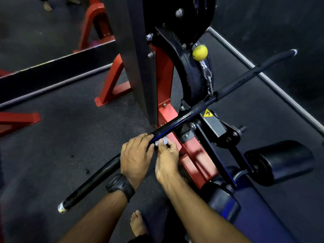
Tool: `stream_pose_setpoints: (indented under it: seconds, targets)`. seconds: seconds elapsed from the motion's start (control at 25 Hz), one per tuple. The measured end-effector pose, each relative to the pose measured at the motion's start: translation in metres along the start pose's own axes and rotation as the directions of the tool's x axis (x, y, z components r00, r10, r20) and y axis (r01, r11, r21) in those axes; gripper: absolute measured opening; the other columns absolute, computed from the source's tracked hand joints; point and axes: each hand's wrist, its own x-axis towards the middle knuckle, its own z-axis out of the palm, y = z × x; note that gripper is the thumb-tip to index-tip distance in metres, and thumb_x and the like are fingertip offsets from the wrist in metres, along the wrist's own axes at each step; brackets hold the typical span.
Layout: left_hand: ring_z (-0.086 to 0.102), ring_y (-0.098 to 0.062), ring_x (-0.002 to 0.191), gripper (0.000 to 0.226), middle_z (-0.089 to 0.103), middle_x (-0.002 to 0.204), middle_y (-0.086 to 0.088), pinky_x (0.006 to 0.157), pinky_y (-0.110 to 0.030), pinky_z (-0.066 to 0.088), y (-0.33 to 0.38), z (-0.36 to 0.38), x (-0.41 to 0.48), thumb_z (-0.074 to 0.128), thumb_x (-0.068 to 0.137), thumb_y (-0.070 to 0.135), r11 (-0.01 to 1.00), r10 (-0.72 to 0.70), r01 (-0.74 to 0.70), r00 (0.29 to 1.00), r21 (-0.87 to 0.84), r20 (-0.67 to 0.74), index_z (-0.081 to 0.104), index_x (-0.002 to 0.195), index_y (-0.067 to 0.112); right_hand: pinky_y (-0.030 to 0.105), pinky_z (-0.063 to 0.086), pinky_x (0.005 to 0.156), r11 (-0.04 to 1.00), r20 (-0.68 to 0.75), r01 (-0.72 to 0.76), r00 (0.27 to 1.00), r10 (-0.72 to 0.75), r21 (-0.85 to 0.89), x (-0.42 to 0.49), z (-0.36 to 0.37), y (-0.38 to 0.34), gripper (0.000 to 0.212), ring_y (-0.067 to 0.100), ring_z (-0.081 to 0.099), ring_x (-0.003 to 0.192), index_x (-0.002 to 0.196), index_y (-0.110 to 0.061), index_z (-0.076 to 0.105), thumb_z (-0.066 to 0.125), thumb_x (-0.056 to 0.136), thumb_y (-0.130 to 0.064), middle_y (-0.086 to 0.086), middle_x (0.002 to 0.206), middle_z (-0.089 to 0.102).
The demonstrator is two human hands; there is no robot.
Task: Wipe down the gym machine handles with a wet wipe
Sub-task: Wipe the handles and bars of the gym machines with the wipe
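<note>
Against bar point(175, 122), wipe point(161, 142) in right hand point(166, 162)

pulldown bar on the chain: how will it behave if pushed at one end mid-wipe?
Likely swings and pivots: the bar hangs from one chain near its centre. Probably stiff and fairly heavy, being a long metal-looking tube. Its glossy section may be slick under the wet wipe; the left hand gripping it helps.

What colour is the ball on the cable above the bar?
Yellow. The round ball stopper shows clearest in the head view.
</note>
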Motion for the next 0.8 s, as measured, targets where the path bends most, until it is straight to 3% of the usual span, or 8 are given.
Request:
stream_pose_setpoints:
  seconds: [0.16,0.28,0.44,0.6,0.8]
  targets:
    - [0.066,-0.023,0.099,0.041,0.069,0.118,0.0,0.082,-0.039,0.051,0.0,0.001,0.0,0.046,0.089,0.037,1.0,0.016,-0.016,1.0,0.017,0.003,0.069,0.118,0.02,0.015,0.05,0.067,0.996,-0.072,0.005,0.997,0.001,0.086,0.018,0.002,-0.015,0.022,0.008,0.055,0.071,0.098,-0.013,0.052,0.045,0.099,0.008,0.0,0.079,0.056]
    - [0.066,-0.023,0.1,0.039,0.07,0.118,0.001,0.082,-0.04,0.051,0.002,-0.001,0.002,0.047,0.089,0.037,1.0,0.01,-0.01,1.0,0.011,-0.003,0.069,0.117,0.02,0.02,0.051,0.073,1.0,-0.03,0.027,0.999,-0.027,0.003,0.019,-0.001,-0.025,0.021,0.007,0.058,0.066,0.091,-0.012,0.054,0.051,0.096,0.009,0.0,0.075,0.058]
    - [0.066,-0.024,0.1,0.031,0.069,0.118,0.001,0.084,-0.041,0.05,0.001,0.0,0.004,0.06,0.089,0.029,1.0,0.003,-0.003,1.0,0.005,0.008,0.069,0.117,0.019,0.021,0.056,0.076,0.994,-0.008,0.095,0.995,-0.095,0.053,0.036,-0.006,-0.038,0.016,0.006,0.063,0.062,0.095,-0.007,0.054,0.05,0.096,0.008,0.005,0.076,0.061]
    - [0.066,-0.024,0.1,0.037,0.069,0.118,0.001,0.083,-0.041,0.05,0.002,-0.001,0.007,0.05,0.089,0.034,1.0,0.017,-0.017,1.0,0.01,0.012,0.068,0.117,0.019,0.02,0.056,0.07,0.996,-0.029,0.08,0.996,-0.079,0.041,0.038,-0.003,-0.041,0.015,0.004,0.063,0.056,0.091,-0.007,0.054,0.052,0.096,0.007,0.003,0.073,0.062]
    - [0.067,-0.026,0.1,0.032,0.069,0.118,-0.001,0.083,-0.044,0.051,0.005,0.001,0.008,0.074,0.085,0.019,1.0,-0.004,0.004,1.0,-0.003,0.007,0.069,0.117,0.017,0.017,0.055,0.069,0.989,-0.079,0.12,0.99,-0.113,0.081,0.048,-0.003,-0.056,0.015,0.007,0.062,0.062,0.089,-0.007,0.057,0.054,0.096,0.006,0.002,0.073,0.063]
